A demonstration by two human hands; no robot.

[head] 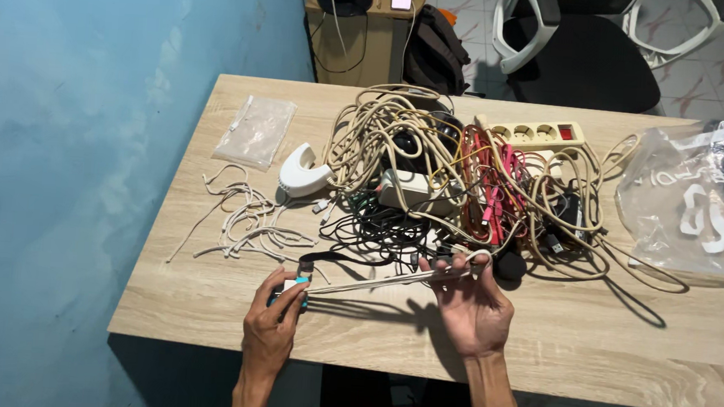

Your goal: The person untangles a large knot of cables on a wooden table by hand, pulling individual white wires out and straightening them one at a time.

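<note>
A thin white cable point(374, 280) is stretched taut between both hands, just above the near part of the wooden table point(589, 326). My left hand point(275, 320) pinches the cable's plug end, which has a small white and blue head. My right hand point(473, 298) grips the cable's looped far end, palm turned up. Just behind my hands lies a big tangle of cables point(455, 180): beige, black, red and pink ones mixed together.
A beige power strip point(538, 134) lies at the tangle's far side. Loose white cables point(244, 221), a white curved gadget point(301, 173) and a small clear bag point(256, 130) lie at left. A large clear plastic bag point(697, 203) sits at right. A blue wall borders the left; chairs stand beyond.
</note>
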